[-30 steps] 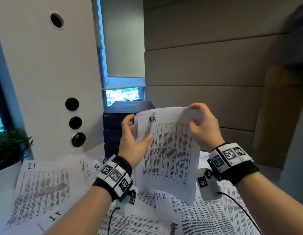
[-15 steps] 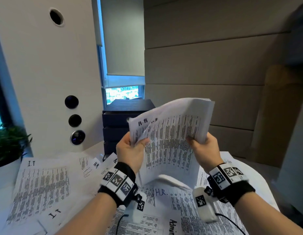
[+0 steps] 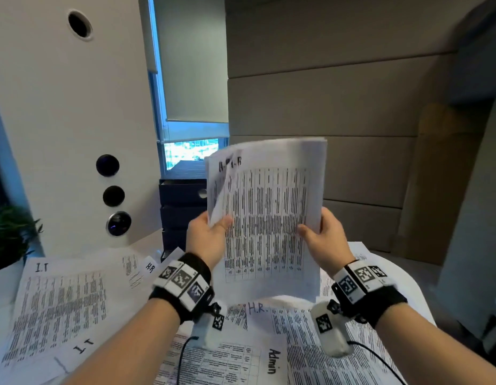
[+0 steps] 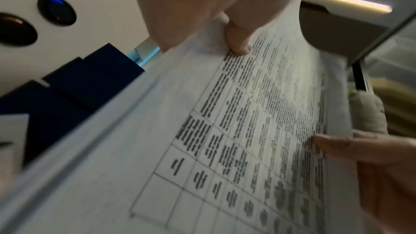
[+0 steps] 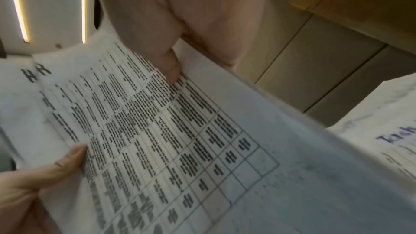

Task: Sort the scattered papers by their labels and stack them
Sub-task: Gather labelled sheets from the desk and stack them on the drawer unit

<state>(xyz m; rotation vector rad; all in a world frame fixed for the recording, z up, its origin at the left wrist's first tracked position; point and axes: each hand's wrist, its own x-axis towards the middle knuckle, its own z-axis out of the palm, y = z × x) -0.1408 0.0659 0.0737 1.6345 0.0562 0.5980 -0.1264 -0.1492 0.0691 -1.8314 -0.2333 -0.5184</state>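
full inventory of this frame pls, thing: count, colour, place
H.R. sheets: at least two, white with black print, held upright above the table by both hands
I.T sheets: two labels visible, white, table left
H.R. sheet: one, white, blue label, table centre under the held sheets
small H.R. sheet: one, white, table behind the left wrist
Admin sheet: one, white, table near edge
drawer unit: one, dark, behind the papers
plant: one, green, far left
window blind: one, pale grey, lowered partway
left hand: grips sheets' left edge
right hand: grips sheets' right edge
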